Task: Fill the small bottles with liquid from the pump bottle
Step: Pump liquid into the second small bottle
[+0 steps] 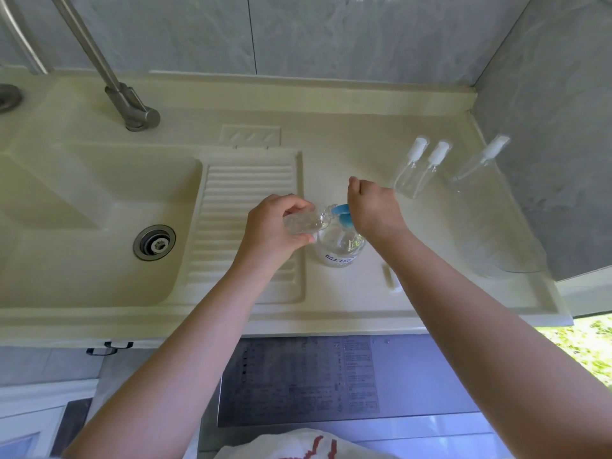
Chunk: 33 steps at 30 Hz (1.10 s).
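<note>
Setting: home laundry or utility corner. I stand at a cream moulded sink (99, 207) with a built-in ribbed washboard (251, 207) at its 3 o'clock. Steel tap (132, 107) at 12 o'clock, drain (154, 242) in the basin. Grey marble-look wall tiles (331, 31) behind. Appliance with printed label (298, 379) under the counter, 6 o'clock.

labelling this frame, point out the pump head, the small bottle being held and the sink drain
blue pump head (341, 211), head view, on its spout
small clear bottle (303, 221), head view, on its body
sink drain (154, 242), head view, on its centre
</note>
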Each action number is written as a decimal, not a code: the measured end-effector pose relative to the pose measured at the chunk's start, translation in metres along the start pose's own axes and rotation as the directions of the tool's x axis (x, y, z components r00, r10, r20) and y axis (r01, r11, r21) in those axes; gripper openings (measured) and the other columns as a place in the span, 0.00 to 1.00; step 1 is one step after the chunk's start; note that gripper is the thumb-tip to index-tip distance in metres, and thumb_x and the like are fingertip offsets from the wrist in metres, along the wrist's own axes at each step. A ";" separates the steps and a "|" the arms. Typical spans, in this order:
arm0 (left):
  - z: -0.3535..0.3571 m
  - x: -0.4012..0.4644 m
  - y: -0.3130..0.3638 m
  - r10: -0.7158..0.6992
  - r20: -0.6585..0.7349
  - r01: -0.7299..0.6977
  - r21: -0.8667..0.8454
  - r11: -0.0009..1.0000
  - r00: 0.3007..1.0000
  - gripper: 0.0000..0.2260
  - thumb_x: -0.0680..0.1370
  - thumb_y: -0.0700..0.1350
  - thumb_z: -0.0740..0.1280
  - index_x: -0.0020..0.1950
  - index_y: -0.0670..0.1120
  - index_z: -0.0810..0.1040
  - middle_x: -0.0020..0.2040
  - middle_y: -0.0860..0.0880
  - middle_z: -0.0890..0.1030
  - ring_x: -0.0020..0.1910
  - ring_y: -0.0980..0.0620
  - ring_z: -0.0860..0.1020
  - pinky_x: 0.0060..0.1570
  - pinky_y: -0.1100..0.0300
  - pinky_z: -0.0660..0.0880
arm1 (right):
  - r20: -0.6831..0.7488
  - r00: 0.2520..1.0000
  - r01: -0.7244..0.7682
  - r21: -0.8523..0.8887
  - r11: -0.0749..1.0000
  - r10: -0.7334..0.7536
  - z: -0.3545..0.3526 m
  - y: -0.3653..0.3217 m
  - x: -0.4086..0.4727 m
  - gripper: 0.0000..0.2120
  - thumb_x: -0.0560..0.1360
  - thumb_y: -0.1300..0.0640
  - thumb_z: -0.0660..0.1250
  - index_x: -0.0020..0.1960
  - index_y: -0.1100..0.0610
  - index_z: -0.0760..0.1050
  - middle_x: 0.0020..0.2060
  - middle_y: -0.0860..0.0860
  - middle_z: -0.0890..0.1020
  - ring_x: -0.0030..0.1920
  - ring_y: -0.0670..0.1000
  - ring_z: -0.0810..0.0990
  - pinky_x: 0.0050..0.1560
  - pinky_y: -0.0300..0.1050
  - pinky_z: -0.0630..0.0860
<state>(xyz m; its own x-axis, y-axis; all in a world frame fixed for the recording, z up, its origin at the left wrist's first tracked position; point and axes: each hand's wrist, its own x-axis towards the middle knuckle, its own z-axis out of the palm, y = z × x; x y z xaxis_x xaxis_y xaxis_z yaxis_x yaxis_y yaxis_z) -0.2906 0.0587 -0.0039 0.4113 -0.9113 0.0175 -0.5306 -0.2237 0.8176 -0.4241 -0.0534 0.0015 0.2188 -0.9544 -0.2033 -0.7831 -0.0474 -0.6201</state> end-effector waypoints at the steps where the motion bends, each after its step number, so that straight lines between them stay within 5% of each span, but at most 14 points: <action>1: 0.000 0.000 0.000 0.000 0.003 0.000 0.002 1.000 1.000 0.21 0.63 0.36 0.80 0.52 0.50 0.82 0.48 0.53 0.78 0.44 0.62 0.75 0.46 0.81 0.65 | -0.014 1.000 -0.014 -0.026 1.000 0.014 0.000 -0.001 0.002 0.15 0.76 0.65 0.62 0.62 0.65 0.65 0.53 0.61 0.76 0.42 0.60 0.67 0.40 0.49 0.65; 4: 0.000 -0.001 0.000 0.005 0.003 -0.005 -0.004 1.000 1.000 0.20 0.63 0.35 0.79 0.52 0.50 0.82 0.47 0.54 0.78 0.44 0.64 0.74 0.46 0.80 0.65 | 0.029 0.999 0.044 -0.097 0.994 -0.042 -0.007 -0.001 -0.002 0.09 0.82 0.57 0.54 0.58 0.59 0.69 0.46 0.57 0.73 0.46 0.60 0.68 0.45 0.48 0.66; 8: -0.002 -0.001 0.001 0.011 -0.004 -0.011 -0.022 1.000 1.000 0.20 0.63 0.35 0.79 0.52 0.50 0.82 0.46 0.56 0.77 0.43 0.68 0.74 0.46 0.81 0.65 | 0.128 0.992 0.004 -0.027 1.000 0.000 -0.016 -0.008 -0.006 0.23 0.83 0.41 0.49 0.42 0.57 0.69 0.43 0.59 0.74 0.45 0.59 0.72 0.56 0.55 0.74; 10: -0.003 -0.001 0.002 0.013 -0.005 -0.013 -0.028 1.000 1.000 0.20 0.63 0.35 0.79 0.52 0.50 0.82 0.46 0.56 0.77 0.43 0.69 0.74 0.46 0.81 0.64 | 0.142 0.989 0.047 -0.126 0.991 -0.029 -0.018 -0.009 -0.008 0.20 0.83 0.45 0.52 0.39 0.56 0.65 0.44 0.59 0.74 0.44 0.58 0.72 0.53 0.55 0.75; 12: -0.003 -0.001 0.003 0.011 -0.005 -0.011 -0.025 1.000 1.000 0.20 0.63 0.35 0.79 0.52 0.49 0.82 0.46 0.56 0.77 0.43 0.69 0.73 0.46 0.81 0.64 | 0.060 0.997 0.049 -0.170 0.984 -0.040 -0.012 -0.006 -0.005 0.07 0.81 0.58 0.58 0.46 0.59 0.63 0.47 0.60 0.74 0.43 0.59 0.70 0.43 0.51 0.70; 15: -0.002 -0.001 0.001 0.005 0.007 -0.005 0.004 1.000 1.000 0.21 0.63 0.36 0.79 0.53 0.49 0.82 0.48 0.53 0.78 0.43 0.66 0.73 0.46 0.81 0.64 | 0.029 0.996 0.085 -0.174 0.981 -0.081 -0.002 -0.002 -0.003 0.10 0.77 0.66 0.61 0.53 0.59 0.62 0.52 0.61 0.76 0.41 0.59 0.68 0.32 0.46 0.62; 20: -0.002 -0.002 0.000 0.003 0.013 -0.004 0.014 1.000 1.000 0.21 0.64 0.36 0.79 0.53 0.50 0.82 0.49 0.51 0.79 0.44 0.62 0.74 0.46 0.82 0.64 | 0.031 0.997 0.073 -0.175 0.982 -0.068 -0.005 0.000 0.001 0.20 0.80 0.61 0.58 0.70 0.63 0.62 0.53 0.61 0.75 0.44 0.60 0.69 0.45 0.50 0.70; 24: -0.003 -0.002 0.000 0.004 0.006 -0.004 -0.007 1.000 1.000 0.21 0.63 0.36 0.80 0.53 0.51 0.82 0.50 0.51 0.80 0.44 0.66 0.74 0.46 0.81 0.64 | 0.139 0.989 0.065 -0.148 0.987 -0.044 -0.015 -0.007 -0.002 0.18 0.84 0.52 0.49 0.63 0.60 0.72 0.51 0.61 0.77 0.53 0.64 0.77 0.59 0.52 0.75; 29: -0.001 -0.002 -0.001 0.004 0.003 -0.004 -0.031 1.000 1.000 0.20 0.63 0.36 0.80 0.52 0.50 0.82 0.50 0.51 0.80 0.45 0.66 0.75 0.46 0.80 0.65 | 0.016 0.998 0.058 -0.164 0.985 -0.056 -0.007 -0.002 0.001 0.13 0.76 0.67 0.59 0.60 0.63 0.65 0.47 0.59 0.71 0.42 0.60 0.70 0.42 0.48 0.69; 33: 0.000 -0.002 -0.004 -0.011 0.015 0.011 -0.017 1.000 1.000 0.21 0.63 0.37 0.80 0.53 0.50 0.83 0.50 0.51 0.80 0.45 0.67 0.74 0.45 0.81 0.64 | 0.017 1.000 0.011 -0.124 0.992 -0.009 -0.002 -0.004 0.001 0.10 0.76 0.67 0.61 0.56 0.62 0.65 0.43 0.57 0.69 0.40 0.59 0.69 0.37 0.47 0.64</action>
<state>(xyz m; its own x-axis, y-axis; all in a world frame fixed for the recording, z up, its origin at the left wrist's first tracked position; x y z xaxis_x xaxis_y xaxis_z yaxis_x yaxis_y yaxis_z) -0.2892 0.0616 -0.0066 0.4058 -0.9140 -0.0001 -0.5134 -0.2281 0.8273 -0.4222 -0.0547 0.0051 0.2360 -0.9487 -0.2104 -0.8467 -0.0945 -0.5237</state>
